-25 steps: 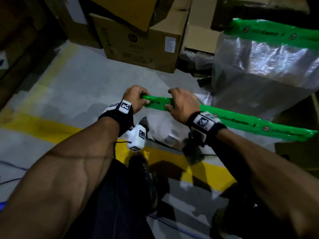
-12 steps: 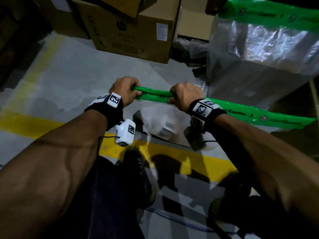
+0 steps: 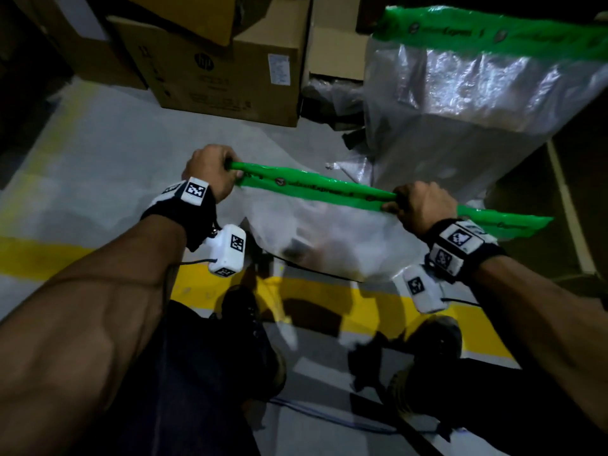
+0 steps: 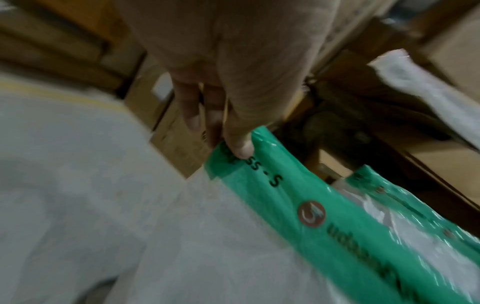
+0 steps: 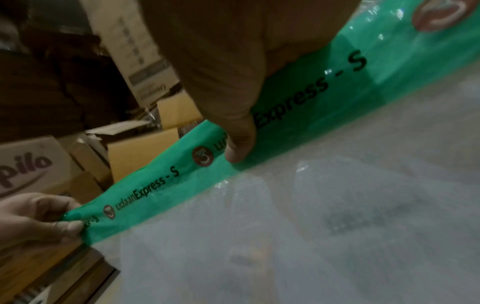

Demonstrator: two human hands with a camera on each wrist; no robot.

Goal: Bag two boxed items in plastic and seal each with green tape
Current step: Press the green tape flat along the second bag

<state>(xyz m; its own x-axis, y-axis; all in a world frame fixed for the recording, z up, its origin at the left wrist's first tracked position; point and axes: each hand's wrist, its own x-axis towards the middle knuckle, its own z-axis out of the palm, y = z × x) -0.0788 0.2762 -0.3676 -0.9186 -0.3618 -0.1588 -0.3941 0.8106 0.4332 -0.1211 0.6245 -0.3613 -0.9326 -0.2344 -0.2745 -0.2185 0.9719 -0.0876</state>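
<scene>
A clear plastic bag [image 3: 329, 238] hangs in front of me, its top edge covered by a printed green tape strip [image 3: 312, 189]. My left hand [image 3: 214, 169] pinches the strip's left end, thumb on the tape [image 4: 285, 195]. My right hand [image 3: 418, 205] grips the same strip [image 5: 161, 185] farther right, thumb pressed on it. The bag [image 5: 311, 226] holds something pale and blurred. A second bagged item [image 3: 477, 103] with its own green tape seal [image 3: 493, 37] stands on the floor at the back right.
Brown cardboard boxes [image 3: 223, 77] are stacked along the back. The grey floor [image 3: 115, 179] carries a yellow painted line [image 3: 378, 307]. My shoes [image 3: 250, 340] and a thin cable [image 3: 329, 419] are below the bag. More cartons [image 5: 31, 170] show in the right wrist view.
My right hand has slid right along the green strip, away from the left hand, so more tape shows between them. The left hand keeps its hold on the left end.
</scene>
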